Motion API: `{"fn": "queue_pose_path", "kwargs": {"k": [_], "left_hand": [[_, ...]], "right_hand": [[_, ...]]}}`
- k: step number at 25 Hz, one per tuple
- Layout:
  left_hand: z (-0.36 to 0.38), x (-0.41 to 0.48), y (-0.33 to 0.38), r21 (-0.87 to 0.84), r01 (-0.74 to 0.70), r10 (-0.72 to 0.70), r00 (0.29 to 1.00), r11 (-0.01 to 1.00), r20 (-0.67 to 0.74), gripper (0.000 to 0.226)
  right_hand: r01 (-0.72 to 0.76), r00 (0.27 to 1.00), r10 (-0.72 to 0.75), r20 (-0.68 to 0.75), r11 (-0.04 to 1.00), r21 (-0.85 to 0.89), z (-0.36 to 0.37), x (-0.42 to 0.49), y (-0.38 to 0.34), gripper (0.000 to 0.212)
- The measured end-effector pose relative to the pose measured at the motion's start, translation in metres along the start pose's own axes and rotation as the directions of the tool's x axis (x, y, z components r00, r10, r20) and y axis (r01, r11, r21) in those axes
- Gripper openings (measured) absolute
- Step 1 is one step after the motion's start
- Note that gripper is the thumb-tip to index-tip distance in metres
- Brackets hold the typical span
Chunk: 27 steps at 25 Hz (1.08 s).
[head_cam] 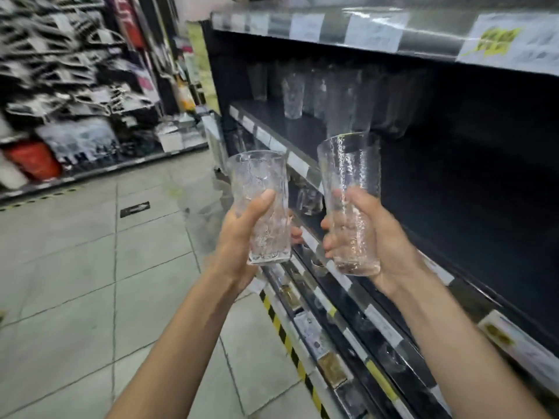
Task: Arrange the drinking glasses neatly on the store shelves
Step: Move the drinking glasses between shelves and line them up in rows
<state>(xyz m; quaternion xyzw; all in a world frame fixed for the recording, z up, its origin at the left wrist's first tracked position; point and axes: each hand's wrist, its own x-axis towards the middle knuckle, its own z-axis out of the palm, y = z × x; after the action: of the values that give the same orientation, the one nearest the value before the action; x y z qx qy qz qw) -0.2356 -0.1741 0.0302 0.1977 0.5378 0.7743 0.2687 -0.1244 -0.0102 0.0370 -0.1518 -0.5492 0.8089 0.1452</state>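
Forearms [187, 343] are stretched toward the dark shelf [453, 182], where a row of glasses [292, 95] is stood at the back. A taller glass [348, 167] is gripped by the right hand [381, 237], a shorter glass [257, 179] by the left hand [239, 234], both upright before the shelf edge. Each is best set down gently, lined up with the row.

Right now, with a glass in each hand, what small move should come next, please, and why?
Probably carry the taller glass in the right hand forward and set it upright on the dark shelf, beside the row of glasses standing at its back. It is nearer the shelf, bare space lies beside that row, and the left hand holds the shorter glass nearer the aisle.
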Motion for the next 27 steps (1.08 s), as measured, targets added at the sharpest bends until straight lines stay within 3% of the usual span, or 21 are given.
{"fn": "queue_pose_path", "kwargs": {"k": [4,6,10,15,19,27], "left_hand": [[-0.062,-0.001,0.018,-0.040,-0.066,0.059,0.986,0.997,-0.155,0.063],[-0.093,0.005,0.027,-0.047,-0.080,0.067,0.969,0.996,-0.236,0.060],[-0.147,0.034,0.047,0.008,-0.124,0.120,0.947,0.992,-0.297,0.042],[-0.210,0.091,0.067,0.068,-0.124,0.139,0.945,0.990,-0.297,0.053],[-0.251,0.134,0.078,0.058,-0.117,0.129,0.949,0.991,-0.289,0.060],[-0.313,0.231,0.092,0.108,-0.065,0.094,0.953,0.992,-0.288,0.066]], "right_hand": [[-0.030,0.992,0.035,0.118,0.999,-0.042,0.056,0.043,0.024,0.054],[-0.048,0.983,0.064,0.172,0.994,-0.094,0.083,0.069,0.033,0.057],[-0.042,0.965,0.071,0.252,0.992,-0.120,0.135,0.131,0.045,0.060],[-0.035,0.962,0.081,0.259,0.984,-0.176,0.194,0.217,0.059,0.071],[-0.023,0.956,0.055,0.287,0.993,-0.115,0.217,0.263,0.064,0.040],[-0.024,0.976,0.046,0.214,0.994,-0.106,0.246,0.364,0.074,0.053]]}}
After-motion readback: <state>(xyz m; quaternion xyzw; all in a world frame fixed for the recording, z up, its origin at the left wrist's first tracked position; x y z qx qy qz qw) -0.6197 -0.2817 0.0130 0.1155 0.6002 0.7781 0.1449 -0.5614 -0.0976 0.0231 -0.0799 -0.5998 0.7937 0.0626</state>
